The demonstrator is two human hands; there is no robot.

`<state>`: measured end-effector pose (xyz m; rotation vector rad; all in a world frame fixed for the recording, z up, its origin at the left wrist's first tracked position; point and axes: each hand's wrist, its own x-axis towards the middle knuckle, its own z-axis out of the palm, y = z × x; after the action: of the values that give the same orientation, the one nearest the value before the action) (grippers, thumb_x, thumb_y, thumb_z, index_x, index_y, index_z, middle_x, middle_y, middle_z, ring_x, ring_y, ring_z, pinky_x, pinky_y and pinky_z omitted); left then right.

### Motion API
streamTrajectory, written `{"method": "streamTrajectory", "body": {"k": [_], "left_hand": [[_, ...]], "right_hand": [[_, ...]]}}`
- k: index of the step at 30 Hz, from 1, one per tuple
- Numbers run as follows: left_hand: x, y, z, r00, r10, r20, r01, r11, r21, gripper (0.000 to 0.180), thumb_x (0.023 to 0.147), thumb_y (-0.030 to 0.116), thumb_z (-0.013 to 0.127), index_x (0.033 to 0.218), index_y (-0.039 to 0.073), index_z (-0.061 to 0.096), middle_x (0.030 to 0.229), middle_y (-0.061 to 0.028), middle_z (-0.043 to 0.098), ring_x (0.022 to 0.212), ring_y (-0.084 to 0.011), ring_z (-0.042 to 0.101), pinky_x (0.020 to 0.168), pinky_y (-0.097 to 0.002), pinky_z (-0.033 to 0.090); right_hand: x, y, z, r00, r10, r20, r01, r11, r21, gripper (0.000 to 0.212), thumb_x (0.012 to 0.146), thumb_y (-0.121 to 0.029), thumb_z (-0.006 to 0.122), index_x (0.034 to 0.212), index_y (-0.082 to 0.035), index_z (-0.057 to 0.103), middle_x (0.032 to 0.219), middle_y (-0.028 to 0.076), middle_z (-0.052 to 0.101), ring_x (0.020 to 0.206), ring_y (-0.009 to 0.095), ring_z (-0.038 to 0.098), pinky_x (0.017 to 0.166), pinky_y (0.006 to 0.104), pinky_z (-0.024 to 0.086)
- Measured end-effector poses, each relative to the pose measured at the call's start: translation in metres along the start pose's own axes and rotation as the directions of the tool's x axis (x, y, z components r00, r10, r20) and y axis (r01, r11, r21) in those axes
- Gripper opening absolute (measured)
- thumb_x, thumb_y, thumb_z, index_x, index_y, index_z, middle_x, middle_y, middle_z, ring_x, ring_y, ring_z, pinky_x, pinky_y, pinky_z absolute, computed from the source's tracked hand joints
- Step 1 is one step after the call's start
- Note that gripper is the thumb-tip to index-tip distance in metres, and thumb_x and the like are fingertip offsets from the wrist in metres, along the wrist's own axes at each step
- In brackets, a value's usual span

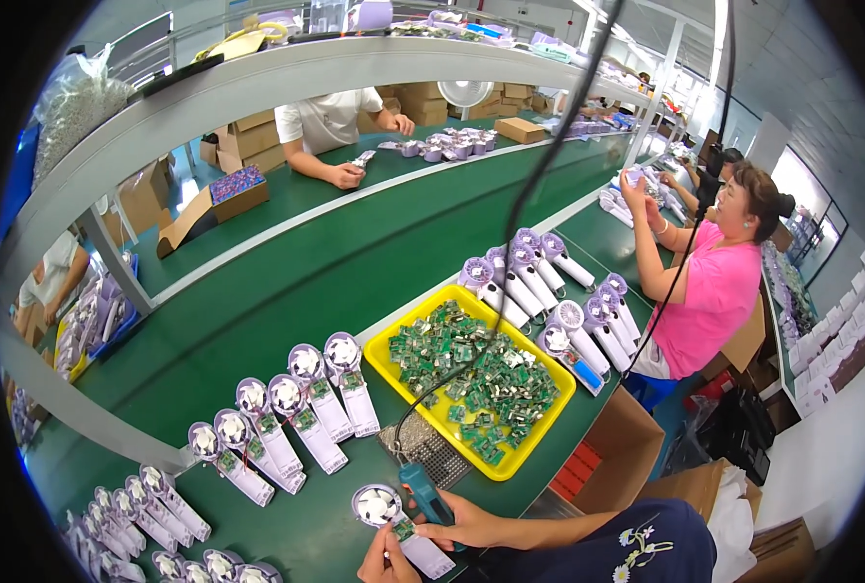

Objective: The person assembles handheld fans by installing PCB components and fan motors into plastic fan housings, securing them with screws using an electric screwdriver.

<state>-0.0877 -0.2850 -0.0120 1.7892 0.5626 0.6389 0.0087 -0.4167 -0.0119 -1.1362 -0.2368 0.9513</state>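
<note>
- Our left hand (389,564) pinches the edge of the opened handheld fan (426,556), which lies between the fingers of both hands.
- Our right hand (476,525) grasps the teal corded tool (432,497), fingertips beside the green board (404,531) in the fan's handle; whether they press it, we cannot tell.
- We judge the step in hand to be fitting that board; the tool's tip is hidden from us.
- Next probably calls for a steady handle under our left fingers and a squarely aimed tool.
- Beyond our right fingers sits the yellow tray (495,472) of loose boards (471,374).
</note>
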Motion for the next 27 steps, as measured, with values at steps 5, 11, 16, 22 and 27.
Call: {"method": "streamTrajectory", "body": {"k": [5, 11, 16, 22, 27], "left_hand": [[0.014, -0.008, 0.003, 0.99, 0.138, -0.013, -0.137, 0.988, 0.073, 0.014, 0.092, 0.003, 0.061, 0.096, -0.008, 0.07, 0.08, -0.0157, 0.07, 0.07, -0.0149, 0.064, 0.064, -0.029, 0.049], [0.04, 0.004, -0.011, 0.988, -0.061, 0.145, 0.06, 0.998, 0.007, 0.022, 0.082, -0.002, 0.07, 0.104, -0.003, 0.068, 0.093, -0.0165, 0.069, 0.074, -0.0219, 0.068, 0.065, -0.0293, 0.054], [0.041, -0.003, -0.018, 0.974, -0.065, 0.215, 0.075, 0.996, -0.038, 0.037, 0.072, -0.007, 0.078, 0.107, -0.001, 0.068, 0.088, -0.0095, 0.066, 0.069, -0.0101, 0.063, 0.06, -0.0232, 0.055], [0.033, -0.012, -0.014, 0.984, -0.021, 0.177, 0.022, 1.0, -0.006, 0.034, 0.072, -0.003, 0.08, 0.103, 0.0, 0.066, 0.092, -0.0107, 0.067, 0.065, -0.0145, 0.064, 0.056, -0.0263, 0.057], [0.035, -0.007, -0.013, 0.99, -0.018, 0.142, 0.02, 1.0, -0.017, 0.032, 0.073, -0.003, 0.08, 0.102, 0.0, 0.066, 0.09, -0.0107, 0.067, 0.064, -0.0148, 0.064, 0.055, -0.0265, 0.057]], "right_hand": [[0.001, 0.002, 0.001, 0.982, -0.018, -0.186, -0.015, 0.984, -0.176, 0.063, 0.09, -0.006, 0.069, 0.143, -0.009, 0.036, 0.103, 0.006, 0.062, 0.062, 0.009, 0.056, 0.055, 0.025, 0.047], [-0.011, -0.028, -0.002, 0.943, -0.229, -0.242, 0.234, 0.972, -0.006, 0.06, 0.1, -0.052, 0.045, 0.137, -0.007, 0.033, 0.078, 0.011, 0.058, 0.047, 0.013, 0.051, 0.044, 0.0256, 0.044], [0.011, -0.05, 0.003, 0.698, -0.716, -0.015, 0.715, 0.694, 0.089, 0.059, 0.095, -0.037, 0.062, 0.138, -0.016, 0.027, 0.083, 0.012, 0.055, 0.055, 0.02, 0.054, 0.051, 0.0326, 0.05], [0.043, -0.034, 0.038, 0.271, -0.955, 0.12, 0.936, 0.291, 0.201, 0.089, 0.081, -0.053, 0.074, 0.145, -0.01, 0.028, 0.089, 0.015, 0.058, 0.061, 0.027, 0.058, 0.048, 0.0362, 0.048], [0.046, -0.044, 0.043, 0.25, -0.961, 0.12, 0.96, 0.263, 0.102, 0.091, 0.083, -0.066, 0.061, 0.147, -0.013, 0.023, 0.087, 0.012, 0.054, 0.051, 0.024, 0.051, 0.044, 0.0351, 0.046]]}}
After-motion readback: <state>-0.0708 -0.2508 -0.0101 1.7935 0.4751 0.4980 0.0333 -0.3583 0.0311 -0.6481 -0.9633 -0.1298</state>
